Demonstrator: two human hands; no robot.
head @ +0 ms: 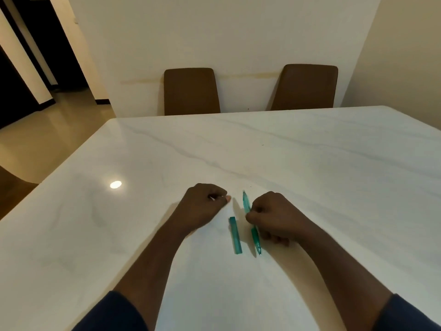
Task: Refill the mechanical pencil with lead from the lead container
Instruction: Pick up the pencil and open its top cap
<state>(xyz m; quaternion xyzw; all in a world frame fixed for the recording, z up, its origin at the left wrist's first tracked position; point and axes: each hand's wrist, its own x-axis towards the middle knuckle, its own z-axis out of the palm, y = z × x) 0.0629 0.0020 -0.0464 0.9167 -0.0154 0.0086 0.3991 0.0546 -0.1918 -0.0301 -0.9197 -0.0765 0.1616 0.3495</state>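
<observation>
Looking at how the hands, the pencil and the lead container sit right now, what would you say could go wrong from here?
1. The left hand pinches something small and pale, too small to identify; if it is a pencil part, it could easily slip and get lost on the white table.
2. The right hand holds the mechanical pencil mid-barrel, tip toward the person, so feeding lead may be awkward.
3. The lead container lies loose and could be knocked.

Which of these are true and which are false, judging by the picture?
1. The right hand holds the green mechanical pencil. True.
2. The green lead container is in the left hand. False: it lies on the table between the hands.
3. Two brown chairs stand behind the table. True.
4. The table is black. False: it is white marble.
</observation>
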